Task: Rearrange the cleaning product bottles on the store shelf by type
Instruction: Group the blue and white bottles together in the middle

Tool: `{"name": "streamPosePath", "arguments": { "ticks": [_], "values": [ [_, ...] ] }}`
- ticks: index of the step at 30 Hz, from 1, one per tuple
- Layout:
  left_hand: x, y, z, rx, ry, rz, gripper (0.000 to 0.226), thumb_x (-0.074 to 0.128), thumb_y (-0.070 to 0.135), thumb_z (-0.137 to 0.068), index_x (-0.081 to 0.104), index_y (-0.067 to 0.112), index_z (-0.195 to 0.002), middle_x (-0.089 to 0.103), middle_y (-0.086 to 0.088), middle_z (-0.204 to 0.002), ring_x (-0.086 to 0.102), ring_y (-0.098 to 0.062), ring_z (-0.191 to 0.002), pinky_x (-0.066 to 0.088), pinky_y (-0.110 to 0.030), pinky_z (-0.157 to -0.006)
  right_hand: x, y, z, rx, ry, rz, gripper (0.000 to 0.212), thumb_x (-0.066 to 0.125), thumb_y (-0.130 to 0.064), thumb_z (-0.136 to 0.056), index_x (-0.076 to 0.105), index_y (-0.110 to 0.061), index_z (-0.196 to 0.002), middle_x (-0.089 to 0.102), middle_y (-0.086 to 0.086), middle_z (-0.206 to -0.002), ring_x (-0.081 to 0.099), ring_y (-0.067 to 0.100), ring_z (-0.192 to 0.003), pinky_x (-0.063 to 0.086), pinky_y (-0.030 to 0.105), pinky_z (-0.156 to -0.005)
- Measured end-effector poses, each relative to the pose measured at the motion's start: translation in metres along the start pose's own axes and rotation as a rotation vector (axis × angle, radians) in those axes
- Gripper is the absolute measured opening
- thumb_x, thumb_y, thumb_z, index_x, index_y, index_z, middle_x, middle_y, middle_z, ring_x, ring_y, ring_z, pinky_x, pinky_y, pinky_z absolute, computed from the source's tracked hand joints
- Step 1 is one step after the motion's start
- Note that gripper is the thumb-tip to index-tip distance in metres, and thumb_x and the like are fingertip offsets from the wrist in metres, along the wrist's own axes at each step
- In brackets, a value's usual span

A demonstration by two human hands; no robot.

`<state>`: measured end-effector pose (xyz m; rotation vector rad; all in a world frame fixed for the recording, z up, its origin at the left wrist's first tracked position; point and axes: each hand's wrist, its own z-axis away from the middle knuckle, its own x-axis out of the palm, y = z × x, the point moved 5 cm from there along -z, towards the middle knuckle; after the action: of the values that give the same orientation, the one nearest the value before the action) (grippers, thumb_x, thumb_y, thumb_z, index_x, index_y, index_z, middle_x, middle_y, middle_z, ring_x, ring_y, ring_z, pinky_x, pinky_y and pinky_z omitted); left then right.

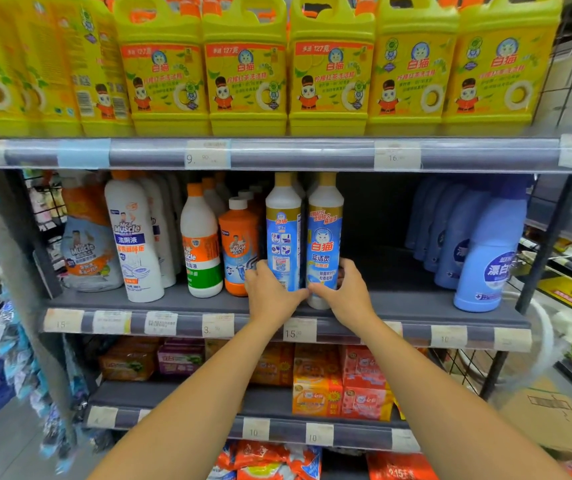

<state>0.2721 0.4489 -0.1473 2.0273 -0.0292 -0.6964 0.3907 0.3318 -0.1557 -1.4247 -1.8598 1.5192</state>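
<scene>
Left hand (270, 299): fingers (256, 271) are curling round the left side of the left blue-label bottle (282, 237), thumb lying across its lower front. Right hand (348, 296): fingers (348, 268) are wrapping the right side of the right blue-label bottle (325, 237), thumb pressing near its base. Both bottles are standing upright, side by side, near the front edge of the middle shelf (416, 306). An orange bottle (237, 247) is standing just left of the left hand. Far right, across a gap, pale blue bottles (489, 258) are standing in a row. Yellow jugs (246, 71) are filling the shelf above.
</scene>
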Motion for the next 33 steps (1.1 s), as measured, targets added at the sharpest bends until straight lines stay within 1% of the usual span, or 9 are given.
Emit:
{"name": "streamPosePath", "arguments": {
  "ticks": [3,6,13,17,21,23,25,29,33],
  "values": [
    [0.0,-0.002,0.001,0.045,-0.1,0.15,0.072,0.081,0.014,-0.067,0.038,0.02,-0.124,0.051,-0.001,-0.12,0.053,-0.013,-0.109,0.052,-0.026,-0.083,0.0,0.0,-0.001,0.004,-0.004,0.002,0.065,0.081,-0.026,-0.075,0.044,-0.018,-0.128,0.055,-0.001,-0.122,0.057,0.005,-0.096,0.048,0.015,-0.069],
    [-0.002,-0.005,0.003,0.055,-0.126,0.202,0.066,0.076,0.012,-0.075,0.039,0.026,-0.128,0.058,0.01,-0.114,0.057,-0.004,-0.097,0.044,-0.011,-0.067,0.0,0.0,-0.001,0.009,-0.007,0.008,0.063,0.08,-0.026,-0.075,0.044,-0.02,-0.126,0.055,-0.004,-0.119,0.055,-0.002,-0.09,0.045,0.012,-0.062],
    [-0.008,-0.006,-0.001,0.025,0.02,0.082,0.082,0.091,0.028,-0.059,0.045,0.014,-0.126,0.05,-0.005,-0.118,0.053,-0.017,-0.107,0.051,-0.029,-0.084,-0.001,0.002,0.0,0.002,-0.009,-0.006,0.065,0.08,-0.027,-0.076,0.045,-0.018,-0.13,0.057,0.002,-0.124,0.058,0.012,-0.107,0.055,0.028,-0.081],
    [-0.003,-0.004,-0.002,0.042,-0.099,0.08,0.077,0.091,0.03,-0.059,0.045,0.016,-0.119,0.054,-0.003,-0.118,0.055,-0.016,-0.109,0.053,-0.033,-0.087,-0.001,0.001,0.002,-0.003,-0.006,-0.011,0.063,0.079,-0.025,-0.077,0.045,-0.017,-0.13,0.057,0.003,-0.124,0.058,0.012,-0.107,0.055,0.031,-0.084],
    [-0.006,-0.007,-0.001,0.03,-0.178,0.21,0.067,0.082,0.014,-0.071,0.046,0.022,-0.127,0.061,0.008,-0.114,0.059,-0.004,-0.096,0.043,-0.007,-0.067,-0.001,0.0,0.002,-0.003,0.002,-0.004,0.064,0.079,-0.025,-0.077,0.045,-0.016,-0.131,0.056,0.004,-0.126,0.058,0.013,-0.109,0.054,0.029,-0.083],
    [-0.009,-0.008,-0.001,0.034,-0.167,0.204,0.066,0.083,0.013,-0.071,0.049,0.019,-0.127,0.061,0.009,-0.111,0.058,0.0,-0.091,0.042,-0.004,-0.063,-0.001,-0.002,0.003,-0.006,0.006,0.003,0.064,0.079,-0.025,-0.077,0.045,-0.016,-0.13,0.056,0.004,-0.126,0.057,0.013,-0.109,0.054,0.028,-0.083],
    [-0.009,-0.008,-0.001,0.044,-0.13,0.176,0.062,0.085,0.016,-0.069,0.052,0.018,-0.121,0.064,0.007,-0.111,0.059,-0.001,-0.09,0.045,-0.007,-0.068,-0.001,-0.003,0.004,-0.005,0.012,0.004,0.064,0.08,-0.025,-0.076,0.046,-0.016,-0.129,0.056,0.004,-0.125,0.058,0.013,-0.108,0.054,0.029,-0.084],
    [-0.009,-0.008,-0.003,0.055,-0.075,0.114,0.064,0.09,0.024,-0.063,0.055,0.016,-0.116,0.067,-0.002,-0.115,0.064,-0.014,-0.101,0.056,-0.037,-0.087,-0.001,-0.005,0.006,-0.001,0.059,0.023,0.064,0.081,-0.025,-0.075,0.046,-0.015,-0.128,0.056,0.004,-0.124,0.058,0.013,-0.108,0.055,0.033,-0.086],
    [-0.009,-0.006,-0.002,0.087,-0.074,0.086,0.064,0.09,0.026,-0.064,0.057,0.015,-0.118,0.068,-0.002,-0.116,0.065,-0.014,-0.102,0.055,-0.032,-0.085,0.0,-0.008,0.007,-0.012,0.096,0.047,0.066,0.083,-0.026,-0.073,0.047,-0.014,-0.127,0.055,0.005,-0.122,0.057,0.014,-0.107,0.055,0.035,-0.087]
  ]
}}
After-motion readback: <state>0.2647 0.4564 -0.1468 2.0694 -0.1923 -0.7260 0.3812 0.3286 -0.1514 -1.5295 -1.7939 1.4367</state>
